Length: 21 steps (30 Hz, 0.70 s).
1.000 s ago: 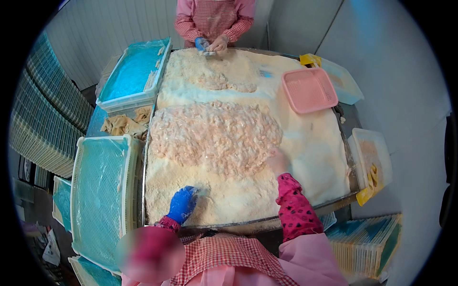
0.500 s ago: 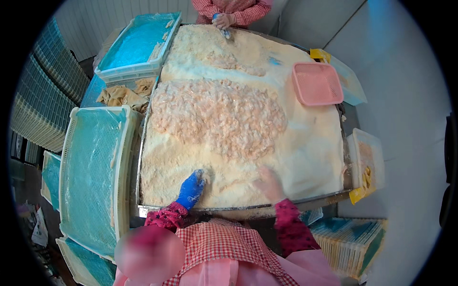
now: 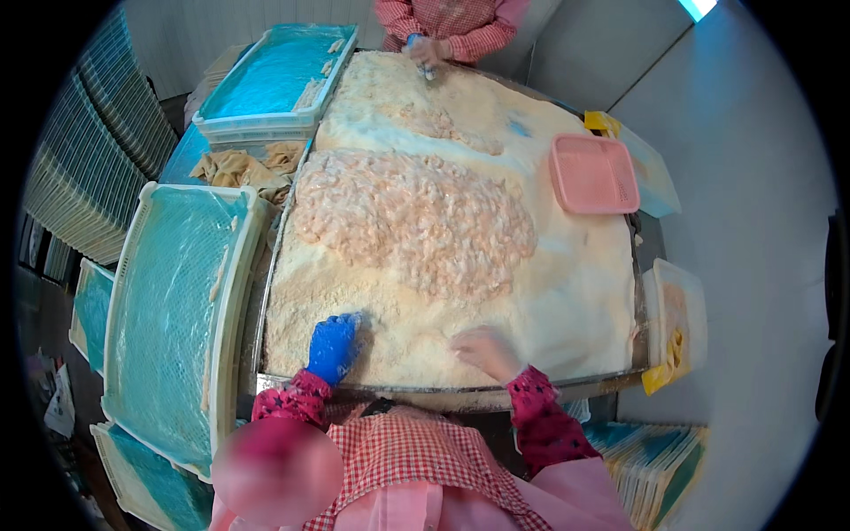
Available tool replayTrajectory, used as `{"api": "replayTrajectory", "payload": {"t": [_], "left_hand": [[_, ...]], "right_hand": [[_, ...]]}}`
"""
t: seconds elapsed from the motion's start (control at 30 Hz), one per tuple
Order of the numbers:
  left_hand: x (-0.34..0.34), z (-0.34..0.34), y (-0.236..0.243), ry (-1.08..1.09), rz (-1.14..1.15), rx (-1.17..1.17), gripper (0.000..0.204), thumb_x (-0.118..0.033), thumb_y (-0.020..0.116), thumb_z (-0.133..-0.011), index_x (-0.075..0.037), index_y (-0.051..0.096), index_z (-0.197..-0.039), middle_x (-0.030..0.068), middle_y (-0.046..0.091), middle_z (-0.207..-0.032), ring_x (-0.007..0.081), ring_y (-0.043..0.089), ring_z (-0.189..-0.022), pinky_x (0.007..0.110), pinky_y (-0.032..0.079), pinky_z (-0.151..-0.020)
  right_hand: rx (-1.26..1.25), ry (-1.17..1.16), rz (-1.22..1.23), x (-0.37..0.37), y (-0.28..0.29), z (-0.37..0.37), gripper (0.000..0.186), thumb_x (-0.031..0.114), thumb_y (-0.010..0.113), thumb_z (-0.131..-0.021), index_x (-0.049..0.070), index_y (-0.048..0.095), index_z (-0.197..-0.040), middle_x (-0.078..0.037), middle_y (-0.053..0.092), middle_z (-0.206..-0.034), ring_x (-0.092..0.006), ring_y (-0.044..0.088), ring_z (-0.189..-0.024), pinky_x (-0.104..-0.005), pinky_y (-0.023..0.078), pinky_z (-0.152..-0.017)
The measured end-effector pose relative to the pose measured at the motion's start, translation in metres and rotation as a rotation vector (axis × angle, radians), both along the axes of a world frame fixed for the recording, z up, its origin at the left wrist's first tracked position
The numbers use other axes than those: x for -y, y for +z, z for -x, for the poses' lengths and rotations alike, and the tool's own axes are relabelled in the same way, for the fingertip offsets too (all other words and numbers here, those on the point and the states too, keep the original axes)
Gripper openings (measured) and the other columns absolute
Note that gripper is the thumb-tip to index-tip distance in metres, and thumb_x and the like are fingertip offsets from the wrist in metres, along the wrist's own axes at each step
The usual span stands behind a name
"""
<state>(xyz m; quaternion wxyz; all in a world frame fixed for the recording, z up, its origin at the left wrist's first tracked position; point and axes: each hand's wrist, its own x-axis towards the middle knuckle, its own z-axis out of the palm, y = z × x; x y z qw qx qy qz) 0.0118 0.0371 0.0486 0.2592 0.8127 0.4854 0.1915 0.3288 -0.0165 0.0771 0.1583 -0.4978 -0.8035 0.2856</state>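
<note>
In front of me, breading crumbs (image 3: 390, 350) cover a wide metal-edged table. A large pile of wet, pale pink raw meat pieces (image 3: 416, 221) lies across its middle. My left hand (image 3: 334, 347), in a crumb-dusted blue glove, rests on the crumbs near the front left edge with its fingers curled in; whatever they hold is hidden. To its right, my right hand (image 3: 487, 351) is low over the crumbs, fingers stretched leftward and a little blurred. I see nothing in it.
On the left stand white trays lined with blue film (image 3: 168, 310), one farther back (image 3: 274, 80) holding a few breaded strips. Brown cloths (image 3: 239, 168) lie between them. A pink basket (image 3: 595, 174) sits at right, beside clear bins (image 3: 677, 310). Across the table a co-worker's hands (image 3: 429, 53) are together.
My left hand has shifted slightly left, its fingers more curled. My right hand has moved left and turned, its fingers now pointing left. The whole view has tilted a little.
</note>
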Motion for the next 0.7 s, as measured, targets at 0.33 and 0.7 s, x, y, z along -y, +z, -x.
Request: {"api": "replayTrajectory", "payload": {"t": [0.33, 0.7], "left_hand": [[-0.006, -0.121, -0.046, -0.264, 0.003, 0.094, 0.040, -0.017, 0.062, -0.073, -0.004, 0.054, -0.110, 0.0174, 0.056, -0.106, 0.0305, 0.054, -0.100, 0.039, 0.043, -0.086], [0.004, -0.110, -0.021, 0.106, 0.851, 1.041, 0.031, -0.030, 0.048, -0.092, -0.007, 0.058, -0.110, 0.0015, 0.060, -0.098, 0.0118, 0.055, -0.077, 0.026, 0.046, -0.067]], "right_hand": [[-0.074, -0.452, -0.251, -0.002, 0.004, 0.013, 0.031, 0.013, 0.057, -0.081, 0.005, 0.057, -0.110, -0.016, 0.060, -0.103, -0.0317, 0.056, -0.096, -0.0369, 0.044, -0.083], [-0.371, -0.726, -0.346, -0.007, -0.003, 0.018, 0.037, 0.011, 0.045, -0.090, 0.004, 0.045, -0.126, -0.016, 0.052, -0.123, -0.0292, 0.047, -0.116, -0.0370, 0.036, -0.098]]}}
